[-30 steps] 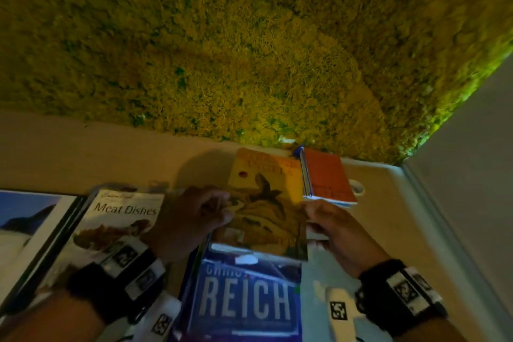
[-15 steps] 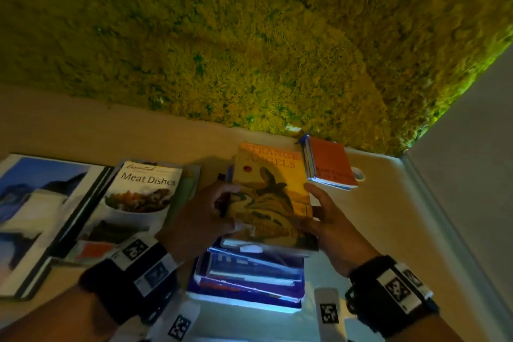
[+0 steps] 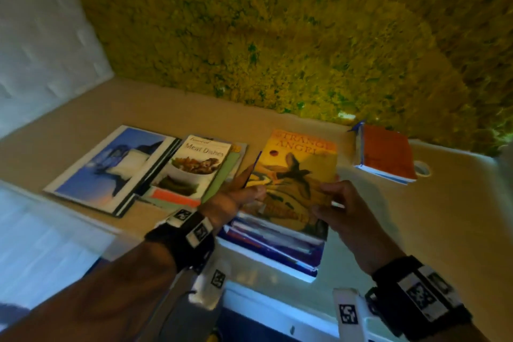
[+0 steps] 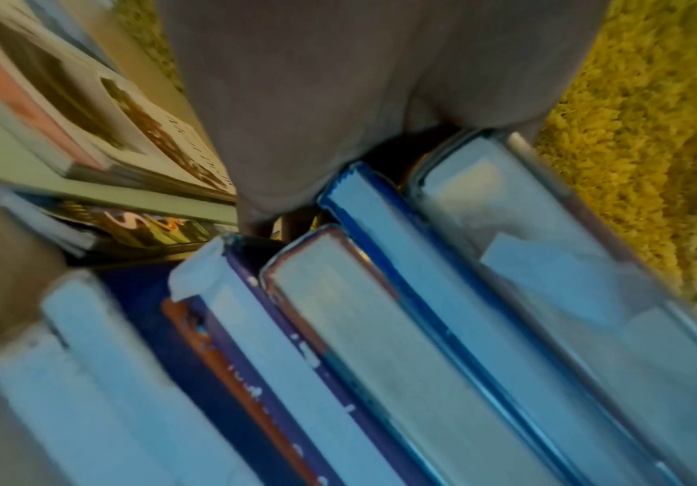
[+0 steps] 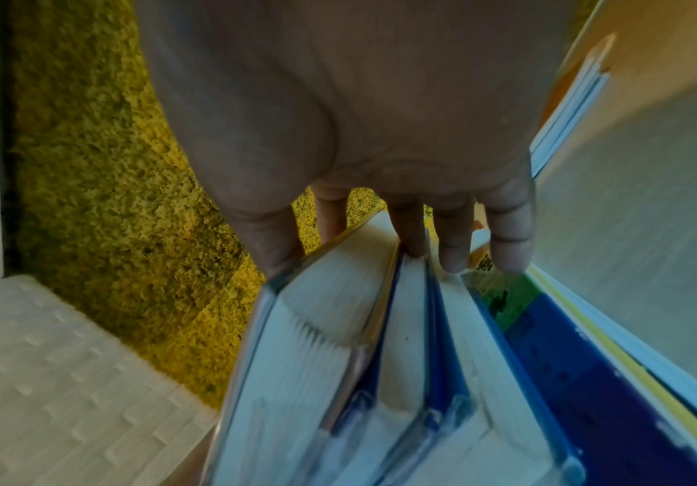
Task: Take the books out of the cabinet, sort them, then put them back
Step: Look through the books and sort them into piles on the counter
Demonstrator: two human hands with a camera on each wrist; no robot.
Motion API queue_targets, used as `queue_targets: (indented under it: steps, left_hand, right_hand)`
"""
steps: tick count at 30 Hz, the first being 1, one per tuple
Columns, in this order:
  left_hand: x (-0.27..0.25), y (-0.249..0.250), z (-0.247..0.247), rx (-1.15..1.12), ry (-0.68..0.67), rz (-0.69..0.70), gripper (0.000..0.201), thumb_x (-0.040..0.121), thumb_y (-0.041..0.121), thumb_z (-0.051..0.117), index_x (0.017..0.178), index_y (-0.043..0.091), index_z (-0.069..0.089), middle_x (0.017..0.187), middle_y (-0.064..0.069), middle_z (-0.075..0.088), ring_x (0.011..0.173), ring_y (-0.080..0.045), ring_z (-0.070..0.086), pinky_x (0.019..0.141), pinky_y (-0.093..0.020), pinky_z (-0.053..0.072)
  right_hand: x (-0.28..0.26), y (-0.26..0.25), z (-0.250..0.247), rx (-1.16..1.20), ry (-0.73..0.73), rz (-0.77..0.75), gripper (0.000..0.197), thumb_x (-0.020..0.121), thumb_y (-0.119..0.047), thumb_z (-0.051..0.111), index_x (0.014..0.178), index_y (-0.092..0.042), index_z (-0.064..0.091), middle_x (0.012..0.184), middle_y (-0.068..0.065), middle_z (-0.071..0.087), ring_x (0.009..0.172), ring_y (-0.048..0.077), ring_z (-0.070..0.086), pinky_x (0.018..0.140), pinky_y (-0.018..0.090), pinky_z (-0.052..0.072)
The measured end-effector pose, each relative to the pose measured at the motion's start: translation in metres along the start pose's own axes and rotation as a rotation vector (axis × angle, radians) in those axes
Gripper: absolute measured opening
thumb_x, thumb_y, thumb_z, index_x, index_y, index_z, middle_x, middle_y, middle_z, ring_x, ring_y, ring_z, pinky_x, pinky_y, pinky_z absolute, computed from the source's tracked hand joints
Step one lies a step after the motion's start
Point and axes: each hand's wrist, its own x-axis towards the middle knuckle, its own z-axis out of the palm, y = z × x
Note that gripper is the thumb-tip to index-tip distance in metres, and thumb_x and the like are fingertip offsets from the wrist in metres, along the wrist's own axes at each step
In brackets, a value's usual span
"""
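A yellow book (image 3: 298, 172) titled "Strange Angels" lies on top of a stack of blue-spined books (image 3: 274, 244) in the middle of the beige table (image 3: 172, 108). My left hand (image 3: 249, 189) holds its left edge, thumb on the cover. My right hand (image 3: 326, 197) grips the right edge. In the right wrist view the thumb lies on the top book (image 5: 329, 296), and the fingers (image 5: 508, 243) spread into the page edges below. The left wrist view shows the left hand (image 4: 338, 98) over the stack (image 4: 379, 328); its fingertips are hidden.
Left of the stack lie a "Meat Dishes" cookbook (image 3: 194, 169) on thin books and a large blue-and-white book (image 3: 111, 169). An orange book (image 3: 385, 153) and a small white ring (image 3: 422, 168) sit at the back right. A yellow-green moss wall (image 3: 277, 36) stands behind the table.
The yellow book was held above the "Reich" book and has come down onto the stack. Both hands stay at its edges. The view has swung left.
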Motion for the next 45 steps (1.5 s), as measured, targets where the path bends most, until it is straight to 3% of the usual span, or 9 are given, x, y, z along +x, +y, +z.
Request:
queue_targets:
  steps: [5,9,13,19,23,28,33,37,45]
  left_hand:
    - [-0.011,0.011,0.002,-0.079,-0.08,-0.004,0.091,0.076,0.057,0.074,0.153,0.039,0.03,0.156,0.015,0.031,0.136,-0.01,0.037,0.117,-0.041,0.028]
    - [-0.002,0.008,-0.003,-0.171,-0.052,-0.019,0.119,0.053,0.075,0.079,0.153,0.03,0.031,0.158,0.002,0.037,0.141,-0.02,0.039,0.119,-0.047,0.028]
    - [0.0,0.004,-0.003,-0.161,-0.095,-0.015,0.09,0.086,0.064,0.055,0.158,0.024,0.02,0.164,0.002,0.025,0.15,-0.019,0.025,0.109,-0.033,0.026]
    - [0.012,-0.018,-0.012,-0.216,-0.114,-0.006,0.094,0.068,0.082,0.058,0.149,0.039,0.038,0.159,0.005,0.036,0.147,-0.02,0.032,0.119,-0.043,0.022]
    - [0.023,-0.034,-0.024,-0.245,-0.056,0.001,0.07,0.07,0.081,0.059,0.126,0.039,0.063,0.134,-0.003,0.064,0.116,-0.019,0.064,0.103,-0.04,0.047]
    - [0.014,-0.041,-0.01,-0.227,-0.08,0.072,0.018,0.101,0.043,0.047,0.11,0.036,0.062,0.087,0.022,0.076,0.082,0.009,0.07,0.071,-0.011,0.053]
    - [0.015,-0.063,-0.009,-0.222,-0.238,0.083,0.064,0.089,0.065,0.051,0.145,0.035,0.044,0.137,-0.004,0.062,0.123,-0.023,0.063,0.104,-0.05,0.049]
    - [0.034,-0.056,-0.017,-0.153,-0.191,0.122,0.066,0.09,0.07,0.049,0.146,0.035,0.044,0.144,-0.005,0.056,0.131,-0.027,0.055,0.108,-0.055,0.042]
    - [0.062,-0.061,-0.012,-0.257,-0.168,0.03,0.082,0.077,0.078,0.06,0.148,0.045,0.037,0.153,0.003,0.046,0.138,-0.025,0.047,0.114,-0.053,0.036]
  right_hand:
    - [0.001,-0.003,0.006,0.06,0.106,-0.051,0.053,0.068,-0.058,0.084,0.111,-0.038,0.062,0.122,-0.008,0.067,0.111,0.009,0.064,0.095,0.044,0.05]
    - [0.001,0.009,0.014,0.169,0.091,0.089,0.083,0.078,-0.07,0.072,0.15,-0.043,0.042,0.147,-0.013,0.058,0.134,0.013,0.056,0.117,0.051,0.034]
    - [0.003,0.021,0.029,0.348,0.072,0.132,0.052,0.1,-0.053,0.049,0.145,-0.026,0.057,0.14,0.004,0.067,0.131,0.027,0.062,0.119,0.055,0.036]
    - [-0.001,0.017,0.036,0.463,0.155,0.173,0.063,0.101,-0.062,0.043,0.148,-0.022,0.052,0.145,0.013,0.062,0.133,0.037,0.059,0.114,0.061,0.042]
    - [-0.003,0.041,0.017,0.419,0.267,0.253,0.079,0.086,-0.088,0.043,0.149,-0.041,0.048,0.159,0.003,0.048,0.144,0.033,0.047,0.121,0.064,0.025]
    - [-0.01,0.05,0.039,0.35,0.265,0.327,0.064,0.091,-0.07,0.044,0.132,-0.026,0.068,0.12,0.011,0.076,0.107,0.035,0.073,0.101,0.051,0.052]
    - [-0.014,0.048,0.019,0.365,0.26,0.331,0.061,0.097,-0.058,0.036,0.098,-0.023,0.085,0.109,0.014,0.079,0.092,0.029,0.079,0.08,0.043,0.057]
    - [-0.012,0.041,0.018,0.32,0.272,0.273,0.063,0.1,-0.062,0.03,0.122,-0.023,0.074,0.121,0.012,0.076,0.111,0.03,0.073,0.092,0.047,0.05]
    - [-0.003,0.03,0.026,0.268,0.238,0.324,0.049,0.112,-0.023,0.027,0.079,-0.004,0.058,0.052,0.003,0.066,0.042,0.01,0.063,0.042,0.019,0.051]
